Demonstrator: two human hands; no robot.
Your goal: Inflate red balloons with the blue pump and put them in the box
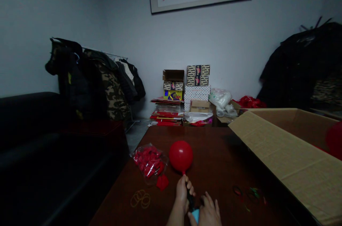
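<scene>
A round, inflated red balloon (181, 156) stands above my left hand (182, 191), its neck pinched in my fingers at the black end of a balloon pump (196, 215). The pump points up and slightly left, with a light blue part lower down. My right hand (207, 211) is around that blue part, thumb on one side and fingers on the other; my palm hides some of it. Left of the balloon lies a clear plastic bag of red balloons (149, 162). One flat red piece (162, 182) rests beside the bag. Rubber bands (140, 198) lie nearer me.
Small dark loops and green bits (253, 193) lie on the brown table (216, 147) at right. A large open cardboard box (288, 154) with something red and round inside stands along the right edge. Stacked boxes (198, 90) are behind the table; a black sofa (53, 162) is left.
</scene>
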